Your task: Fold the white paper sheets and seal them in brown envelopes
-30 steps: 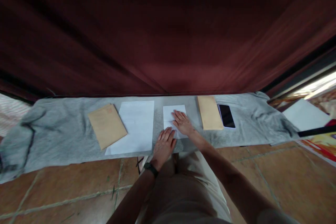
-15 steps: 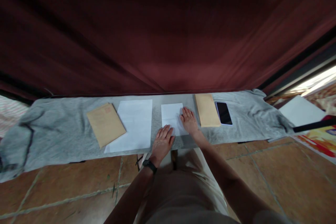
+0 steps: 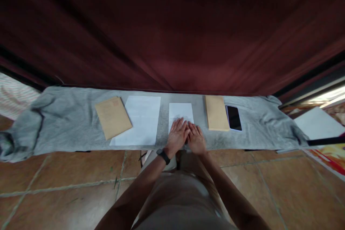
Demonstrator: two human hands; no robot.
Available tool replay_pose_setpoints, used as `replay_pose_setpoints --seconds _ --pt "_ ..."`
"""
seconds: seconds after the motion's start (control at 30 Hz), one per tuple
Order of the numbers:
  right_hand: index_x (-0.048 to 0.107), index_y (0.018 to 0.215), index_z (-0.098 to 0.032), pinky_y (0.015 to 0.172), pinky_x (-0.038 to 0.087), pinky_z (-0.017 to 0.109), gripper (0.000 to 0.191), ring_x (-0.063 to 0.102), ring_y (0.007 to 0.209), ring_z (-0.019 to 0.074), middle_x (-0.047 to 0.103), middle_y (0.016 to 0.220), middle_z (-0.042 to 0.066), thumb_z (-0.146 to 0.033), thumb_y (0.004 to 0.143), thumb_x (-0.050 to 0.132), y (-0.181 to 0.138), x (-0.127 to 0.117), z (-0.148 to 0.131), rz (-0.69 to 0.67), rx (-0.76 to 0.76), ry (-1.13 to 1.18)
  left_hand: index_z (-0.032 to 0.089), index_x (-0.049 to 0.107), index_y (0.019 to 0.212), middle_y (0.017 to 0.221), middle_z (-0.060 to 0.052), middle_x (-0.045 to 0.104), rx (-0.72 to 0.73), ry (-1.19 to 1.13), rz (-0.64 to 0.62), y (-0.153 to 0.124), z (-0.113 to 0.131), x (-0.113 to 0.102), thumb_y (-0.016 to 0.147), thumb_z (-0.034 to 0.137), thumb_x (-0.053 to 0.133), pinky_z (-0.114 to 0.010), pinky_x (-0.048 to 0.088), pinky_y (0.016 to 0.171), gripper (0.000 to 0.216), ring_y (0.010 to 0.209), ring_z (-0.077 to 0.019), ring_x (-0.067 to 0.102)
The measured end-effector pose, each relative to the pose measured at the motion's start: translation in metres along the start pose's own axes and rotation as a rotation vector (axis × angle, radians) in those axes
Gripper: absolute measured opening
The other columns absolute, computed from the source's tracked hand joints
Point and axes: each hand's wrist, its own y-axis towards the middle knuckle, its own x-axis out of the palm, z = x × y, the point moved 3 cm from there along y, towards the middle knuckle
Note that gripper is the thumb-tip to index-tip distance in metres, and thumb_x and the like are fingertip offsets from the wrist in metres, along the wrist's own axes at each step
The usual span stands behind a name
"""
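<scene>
A folded sheet of white paper (image 3: 180,111) lies in front of me on the grey cloth (image 3: 78,122). My left hand (image 3: 176,135) rests palm down on its near part, fingers stretched out, a dark watch on the wrist. Right beside it, my right hand (image 3: 196,138) lies flat with extended fingers over the paper's near right corner. The hands meet at the fingers and cover the near edge. To the left are larger white sheets (image 3: 144,118), partly under brown envelopes (image 3: 113,116). A stack of brown envelopes (image 3: 217,113) lies right of my right hand.
A smartphone (image 3: 234,118) with a dark screen lies right of the envelope stack. Behind the narrow cloth-covered surface hangs a dark red curtain (image 3: 172,50). A white sheet or board (image 3: 319,125) is at the far right. Brown floor tiles (image 3: 81,187) show below.
My right hand has come down from the paper's upper right side to its near edge. My left hand has shifted right, and the two now touch. The camera view has shifted slightly.
</scene>
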Motion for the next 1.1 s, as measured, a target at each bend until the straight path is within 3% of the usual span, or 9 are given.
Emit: replay_pose_setpoints --seconds 0.27,0.77,1.1 --pt "0.041 0.156 -0.016 0.124 0.027 0.048 0.051 0.038 0.149 0.0259 0.042 0.161 0.011 -0.025 0.105 0.039 -0.002 0.002 0.001 0.000 -0.009 -0.002 0.005 0.042 0.152 0.160 -0.018 0.042 0.012 0.052 -0.056 0.001 -0.003 0.014 0.106 0.048 0.031 -0.047 0.026 0.127 0.064 0.154 -0.0267 0.028" --pt "0.043 0.155 -0.017 0.122 0.029 0.050 0.051 0.041 0.147 0.0279 0.045 0.159 0.012 -0.035 0.107 0.040 0.000 -0.002 0.000 -0.007 0.024 0.056 0.012 0.034 0.158 0.162 -0.016 0.038 -0.071 0.057 -0.022 -0.021 -0.028 0.002 0.102 0.038 0.041 -0.050 0.023 0.127 0.062 0.154 -0.0259 0.028" --pt "0.044 0.154 -0.016 0.122 0.028 0.049 0.050 0.041 0.147 0.0276 0.044 0.160 0.011 -0.034 0.107 0.039 0.000 -0.003 0.000 -0.009 0.023 0.055 0.008 0.038 0.155 0.162 -0.018 0.038 -0.138 0.073 0.003 -0.033 -0.036 -0.009 0.103 0.040 0.040 -0.049 0.027 0.125 0.062 0.153 -0.0280 0.032"
